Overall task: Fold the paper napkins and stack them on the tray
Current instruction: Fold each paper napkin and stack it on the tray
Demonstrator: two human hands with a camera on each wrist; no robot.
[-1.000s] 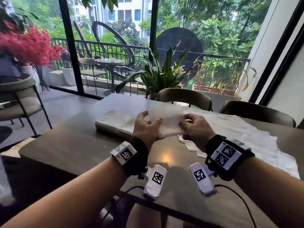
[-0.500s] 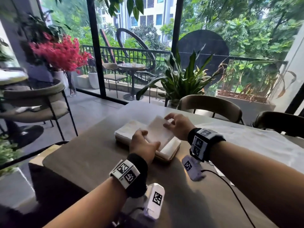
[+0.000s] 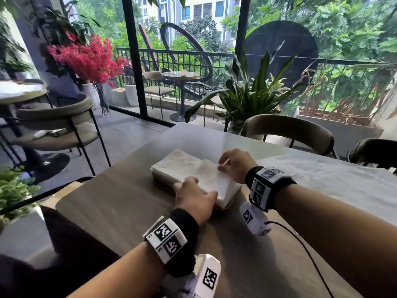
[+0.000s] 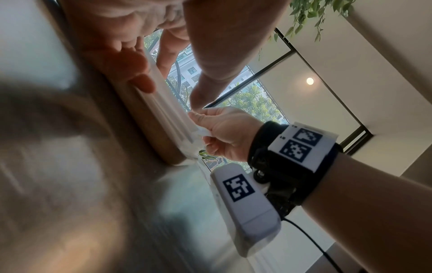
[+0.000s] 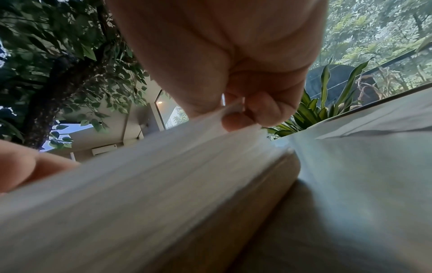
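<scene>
Right hand (image 3: 235,164): pinches far right corner of top napkin (image 3: 211,178).
Left hand (image 3: 194,197): fingers flat, pressing its near edge.
Napkin: lies on stack on tray (image 3: 227,206), long axis slanting away leftward.
Bench (image 3: 120,203): unfolded napkins (image 3: 335,179) nearer right hand.

Daylight pours in through the glass wall (image 3: 193,61) at twelve o'clock, bright and soft. The tabletop (image 3: 133,203) carries a pale sheen and faint shadows under the arms. Straight window frames bow toward the edges. Both wrist views smear badly low down, and a ceiling lamp (image 4: 310,80) glows.
</scene>
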